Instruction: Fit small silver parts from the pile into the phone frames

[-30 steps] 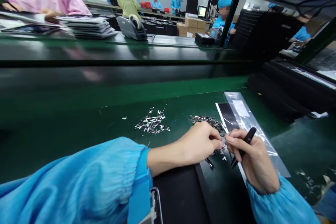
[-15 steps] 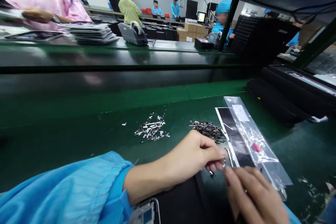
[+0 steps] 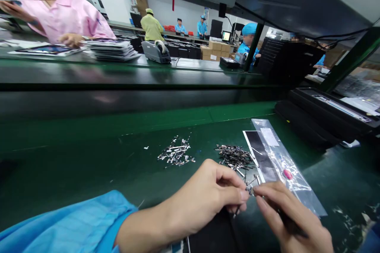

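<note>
Your left hand (image 3: 208, 195) and right hand (image 3: 291, 217) have lifted nearer you; both sets of fingers now pinch one small metal part (image 3: 250, 191) between them, darker pile (image 3: 234, 156) just beyond

Tape dispenser (image 3: 156, 51), stacked sheets (image 3: 111, 49), maybe cardboard boxes (image 3: 215, 48) in bkgd.

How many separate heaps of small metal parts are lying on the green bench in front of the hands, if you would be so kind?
2. One heap of small metal parts lies left of centre on the green bench; the other heap lies just beyond the left hand, beside the clear bag. Hands may hide more.
</note>
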`<state>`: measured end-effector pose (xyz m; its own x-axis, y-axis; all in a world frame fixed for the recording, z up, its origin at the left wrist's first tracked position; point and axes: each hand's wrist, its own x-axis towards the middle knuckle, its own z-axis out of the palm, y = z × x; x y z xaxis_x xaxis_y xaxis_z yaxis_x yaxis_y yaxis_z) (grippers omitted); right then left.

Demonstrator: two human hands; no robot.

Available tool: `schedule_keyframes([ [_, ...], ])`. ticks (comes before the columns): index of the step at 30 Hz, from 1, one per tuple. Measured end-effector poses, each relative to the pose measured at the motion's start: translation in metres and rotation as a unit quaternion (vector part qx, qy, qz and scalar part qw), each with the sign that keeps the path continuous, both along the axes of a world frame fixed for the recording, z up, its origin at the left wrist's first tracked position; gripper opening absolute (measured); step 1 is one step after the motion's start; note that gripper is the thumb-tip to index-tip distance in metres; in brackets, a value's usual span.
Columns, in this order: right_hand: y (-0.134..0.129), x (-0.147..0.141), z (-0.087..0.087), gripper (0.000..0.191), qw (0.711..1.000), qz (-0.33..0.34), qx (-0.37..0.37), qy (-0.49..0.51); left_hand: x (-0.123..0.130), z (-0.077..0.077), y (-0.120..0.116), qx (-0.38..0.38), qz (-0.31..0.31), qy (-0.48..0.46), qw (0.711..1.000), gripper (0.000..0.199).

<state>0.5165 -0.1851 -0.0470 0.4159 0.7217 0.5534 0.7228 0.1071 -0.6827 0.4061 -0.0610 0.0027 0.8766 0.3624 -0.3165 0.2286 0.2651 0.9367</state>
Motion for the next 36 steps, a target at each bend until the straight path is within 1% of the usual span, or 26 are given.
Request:
schedule_keyframes([
  [2, 0.004, 0.002, 0.002, 0.007, 0.991, 0.061, -0.042, 0.113, -0.002, -0.001, -0.001, 0.008, -0.002, -0.004, 1.000, 0.011],
  [3, 0.006, 0.004, 0.003, 0.008, 0.982, 0.075, -0.063, 0.159, -0.003, -0.001, -0.001, 0.013, -0.003, -0.005, 1.000, 0.011],
  [8, 0.010, 0.007, 0.005, 0.015, 0.931, 0.075, -0.139, 0.329, -0.004, -0.004, -0.001, 0.017, -0.007, 0.006, 1.000, 0.011],
  [10, 0.011, 0.005, 0.005, 0.018, 0.913, 0.083, -0.153, 0.369, -0.004, -0.006, -0.002, 0.011, -0.007, 0.002, 1.000, 0.011],
  [11, 0.012, 0.004, 0.005, 0.020, 0.909, 0.079, -0.152, 0.381, -0.004, -0.008, -0.002, 0.007, -0.007, -0.001, 1.000, 0.011],
  [15, 0.014, 0.002, 0.005, 0.023, 0.905, 0.070, -0.161, 0.387, -0.003, -0.012, -0.003, -0.004, -0.006, 0.002, 1.000, 0.009],
  [20, 0.016, 0.005, 0.002, 0.022, 0.907, 0.075, -0.171, 0.379, -0.003, -0.014, -0.004, 0.001, -0.002, 0.010, 1.000, 0.007],
  [29, 0.013, 0.008, -0.001, 0.020, 0.906, 0.080, -0.167, 0.380, -0.002, -0.016, -0.003, 0.052, 0.012, 0.028, 0.998, 0.008],
  [31, 0.013, 0.008, 0.000, 0.021, 0.905, 0.072, -0.168, 0.384, -0.002, -0.015, -0.003, 0.041, 0.003, 0.033, 0.999, 0.009],
  [35, 0.013, 0.003, 0.004, 0.022, 0.906, 0.059, -0.158, 0.388, -0.006, -0.007, -0.002, -0.038, -0.007, 0.017, 0.999, 0.006],
  [36, 0.013, 0.002, 0.006, 0.021, 0.908, 0.062, -0.156, 0.384, -0.009, -0.005, -0.001, -0.033, -0.009, 0.011, 0.999, 0.005],
])
